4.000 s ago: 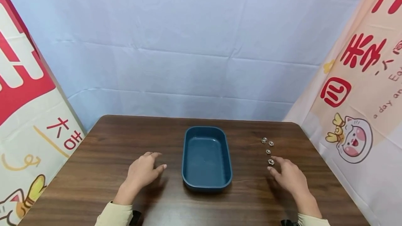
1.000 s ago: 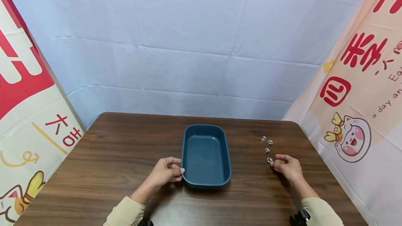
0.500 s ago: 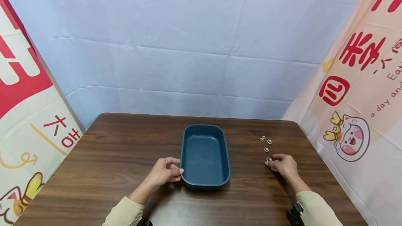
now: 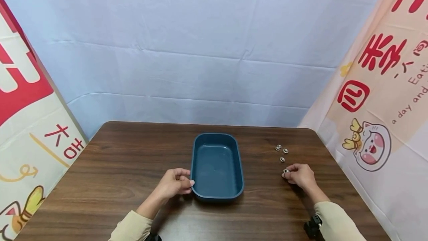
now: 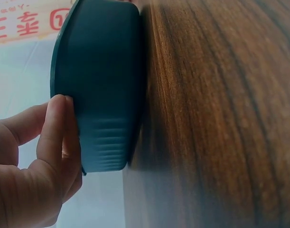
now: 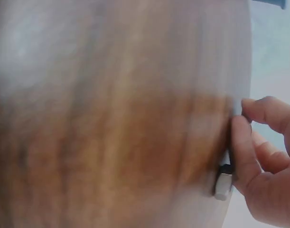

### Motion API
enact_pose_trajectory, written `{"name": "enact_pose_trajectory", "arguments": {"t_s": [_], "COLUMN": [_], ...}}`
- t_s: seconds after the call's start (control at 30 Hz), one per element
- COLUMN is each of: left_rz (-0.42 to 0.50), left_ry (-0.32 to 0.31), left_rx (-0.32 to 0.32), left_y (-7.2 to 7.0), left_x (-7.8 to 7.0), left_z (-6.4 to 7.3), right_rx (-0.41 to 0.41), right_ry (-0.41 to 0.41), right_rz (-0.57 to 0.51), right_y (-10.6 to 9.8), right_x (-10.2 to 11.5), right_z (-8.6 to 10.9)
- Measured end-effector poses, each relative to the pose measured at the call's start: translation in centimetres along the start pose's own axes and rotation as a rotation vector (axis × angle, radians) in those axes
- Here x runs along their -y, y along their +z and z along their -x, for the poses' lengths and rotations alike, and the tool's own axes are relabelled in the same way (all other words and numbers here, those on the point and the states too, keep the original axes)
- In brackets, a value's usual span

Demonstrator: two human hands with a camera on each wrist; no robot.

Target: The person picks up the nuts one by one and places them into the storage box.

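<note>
A deep blue rectangular tray [image 4: 217, 197] stands in the middle of the brown table. My left hand [image 4: 174, 184] grips its left side near the front corner; in the left wrist view the fingertips [image 5: 59, 102] sit right at the rim. At the right, thumb and index finger of my right hand [image 4: 302, 177] pinch a silver hex nut [image 4: 285, 171], low over the table. Beyond that hand lie several more nuts [image 4: 282, 159] in a loose group. The right wrist view has a metal nut [image 6: 224, 184] beside the fingers; the pinched one is mostly hidden there.
The wood-grain table [image 4: 140, 148] has rounded far corners. A pale cloth [image 4: 187, 73] hangs behind it, with printed banners [image 4: 364, 133] at both sides. Dark wrist devices [image 4: 313, 227] sit at the sleeves.
Since the oldest frame my left hand has moved right onto the tray's rim. My right thumb and index finger have closed around the nearest nut. The tray stays put.
</note>
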State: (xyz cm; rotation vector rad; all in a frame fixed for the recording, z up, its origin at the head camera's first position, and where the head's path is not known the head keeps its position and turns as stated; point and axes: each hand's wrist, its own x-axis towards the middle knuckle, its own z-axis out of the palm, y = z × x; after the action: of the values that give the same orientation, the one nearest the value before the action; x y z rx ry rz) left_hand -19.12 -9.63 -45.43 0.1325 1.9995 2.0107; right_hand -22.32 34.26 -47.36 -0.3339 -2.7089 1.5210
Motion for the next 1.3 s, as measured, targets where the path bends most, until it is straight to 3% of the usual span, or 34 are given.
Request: {"name": "enact_pose_trajectory", "arguments": {"t_s": [0.27, 0.57, 1.0, 1.3], "left_rz": [0.004, 0.002, -0.002, -0.024], "left_ry": [-0.012, -0.013, -0.020, -0.020], "left_rx": [0.001, -0.007, -0.001, 0.007], "left_y": [0.0, -0.1, -0.1, -0.1], "left_x": [0.0, 0.1, -0.1, -0.3], "left_z": [-0.1, -0.5, -0.4, -0.2], "right_rx": [0.091, 0.080, 0.090, 0.118], "right_ry": [-0.039, -0.036, -0.033, -0.053], "right_rz": [-0.091, -0.311, -0.351, -0.307], "right_y": [-0.9, -0.9, -0.6, -0.4], "right_x": [0.5, 0.3, 0.6, 1.6], "right_z": [0.6, 0.4, 0.7, 1.1]}}
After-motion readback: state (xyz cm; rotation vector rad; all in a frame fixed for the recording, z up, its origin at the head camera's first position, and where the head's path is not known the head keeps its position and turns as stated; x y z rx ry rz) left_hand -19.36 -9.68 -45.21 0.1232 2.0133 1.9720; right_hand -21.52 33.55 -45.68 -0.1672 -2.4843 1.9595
